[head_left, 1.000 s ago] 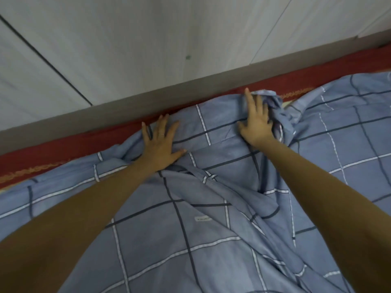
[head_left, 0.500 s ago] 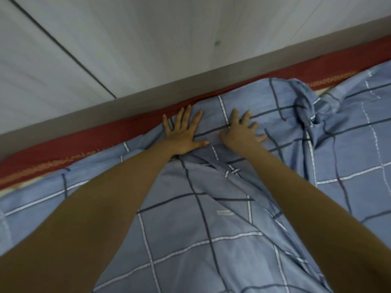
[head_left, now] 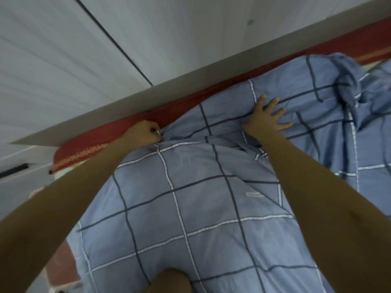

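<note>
Duvet, blue check. Left hand: fingers clenched on its far hem. Right hand: fingers spread flat, pressing the cloth. Location: spread over the red bed, hem along the far edge by the wall. Step, judged: squaring the far hem. Next move needs a taut pull toward the far-left corner, then smoothing the bunched folds far right.

Both forearms are bare all the way down to the left hand and right hand, and a bare knee shows at the bottom edge.
</note>
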A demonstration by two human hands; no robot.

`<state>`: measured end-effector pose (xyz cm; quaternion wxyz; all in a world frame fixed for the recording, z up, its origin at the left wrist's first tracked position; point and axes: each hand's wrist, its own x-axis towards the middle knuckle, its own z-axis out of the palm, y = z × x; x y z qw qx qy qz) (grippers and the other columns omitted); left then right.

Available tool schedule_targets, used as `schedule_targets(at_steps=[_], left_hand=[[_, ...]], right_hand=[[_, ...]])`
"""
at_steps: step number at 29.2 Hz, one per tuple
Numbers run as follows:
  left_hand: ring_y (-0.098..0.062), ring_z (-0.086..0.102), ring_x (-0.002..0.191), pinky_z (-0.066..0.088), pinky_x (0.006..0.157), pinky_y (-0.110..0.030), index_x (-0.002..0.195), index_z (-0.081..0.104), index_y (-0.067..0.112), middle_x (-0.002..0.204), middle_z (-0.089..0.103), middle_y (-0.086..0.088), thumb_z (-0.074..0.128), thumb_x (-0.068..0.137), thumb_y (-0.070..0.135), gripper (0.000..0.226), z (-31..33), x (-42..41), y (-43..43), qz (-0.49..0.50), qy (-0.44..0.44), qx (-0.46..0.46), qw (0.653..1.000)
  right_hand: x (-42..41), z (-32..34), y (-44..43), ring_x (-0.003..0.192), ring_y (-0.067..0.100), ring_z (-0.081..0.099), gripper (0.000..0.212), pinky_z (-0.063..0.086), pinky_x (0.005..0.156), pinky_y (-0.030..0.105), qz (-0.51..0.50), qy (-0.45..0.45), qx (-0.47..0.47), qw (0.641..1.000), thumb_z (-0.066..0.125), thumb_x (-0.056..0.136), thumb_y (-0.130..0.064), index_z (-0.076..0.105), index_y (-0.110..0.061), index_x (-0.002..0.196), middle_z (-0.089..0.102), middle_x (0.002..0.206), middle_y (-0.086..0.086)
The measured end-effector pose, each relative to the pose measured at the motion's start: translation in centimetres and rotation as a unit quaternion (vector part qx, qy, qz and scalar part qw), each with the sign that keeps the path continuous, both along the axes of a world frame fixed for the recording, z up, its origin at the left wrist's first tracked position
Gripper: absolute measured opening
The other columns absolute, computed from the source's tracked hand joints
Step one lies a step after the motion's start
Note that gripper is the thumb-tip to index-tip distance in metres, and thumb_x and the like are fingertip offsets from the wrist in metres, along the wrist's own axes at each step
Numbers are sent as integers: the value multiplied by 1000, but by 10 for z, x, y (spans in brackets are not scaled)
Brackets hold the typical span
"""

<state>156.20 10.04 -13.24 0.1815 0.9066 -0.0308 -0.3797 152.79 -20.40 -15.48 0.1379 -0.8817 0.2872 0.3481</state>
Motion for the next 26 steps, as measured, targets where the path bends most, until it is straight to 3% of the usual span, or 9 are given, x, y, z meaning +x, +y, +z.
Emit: schedule_targets(at_steps=[1, 4, 11, 13, 16, 18, 20, 22, 26], left_hand=[[-17, 50, 67, 30, 63, -28, 61, 51, 18, 65, 51, -7, 52, 61, 28, 10, 2, 2, 2, -8, 3, -35, 999], [-14, 33, 56, 27, 62, -28, 57, 33, 20, 56, 34, -4, 63, 81, 10, 39, 2, 8, 16, 10, -78, -98, 992], [-42, 57, 77, 35, 60, -41, 87, 54, 4, 86, 59, -24, 51, 93, 17, 14, -23, -15, 28, 81, -319, 101, 939], [-39, 54, 85, 35, 71, -42, 92, 55, 3, 92, 58, -22, 48, 92, 20, 18, -24, -22, 24, 99, -373, 86, 919], [-31, 43, 105, 28, 90, -43, 112, 52, 8, 121, 50, -17, 43, 92, 35, 35, -23, -57, 17, -32, -431, 19, 902], [-29, 34, 127, 18, 105, -53, 134, 44, 16, 139, 42, -14, 37, 89, 58, 62, -24, -83, 18, -109, -362, 19, 926], [-24, 5, 145, -4, 108, -62, 150, 12, 30, 158, 9, -5, 31, 76, 81, 92, -28, -90, 23, -72, -187, 86, 976], [-20, -27, 141, -17, 103, -65, 145, -19, 36, 153, -30, 5, 43, 61, 89, 118, -33, -81, 24, -20, -50, 139, 989], [-22, -41, 133, -19, 96, -71, 136, -35, 40, 135, -52, 9, 57, 39, 89, 143, -28, -58, 19, 1, 3, 122, 992]], right_hand=[[0, 2, 0, 142, 42, -14, 102, 0, 105, 72, -3, 3, 3, 1000, 61, 90, -37, -21, -22, 148, -26, 155, 12], [1, 2, 1, 142, 41, -15, 100, -1, 105, 71, -5, 10, 8, 1000, 60, 90, -36, -21, -22, 148, -27, 154, 12], [1, 0, -2, 142, 40, -15, 100, 0, 106, 71, 1, 17, 7, 1000, 61, 90, -36, -19, -25, 149, -27, 154, 10], [2, -1, 0, 142, 40, -15, 101, 0, 106, 71, 5, 19, 4, 1000, 61, 89, -38, -19, -25, 149, -27, 154, 10], [3, 1, 1, 142, 39, -16, 102, 0, 106, 71, 2, 21, 5, 1000, 62, 89, -38, -20, -24, 148, -28, 154, 10], [2, 3, 2, 142, 39, -16, 102, 0, 106, 71, 2, 20, 9, 1000, 62, 89, -38, -20, -24, 149, -27, 154, 10], [1, 4, 2, 143, 39, -16, 101, 1, 106, 72, 1, 15, 10, 1000, 61, 89, -39, -19, -25, 149, -27, 155, 9], [2, 2, 2, 143, 39, -16, 100, 1, 106, 72, -2, 12, 6, 1000, 61, 90, -39, -19, -26, 149, -27, 155, 9], [4, 0, 2, 143, 39, -16, 98, 4, 105, 73, -6, 2, 8, 1000, 60, 90, -38, -16, -25, 149, -26, 155, 10]])
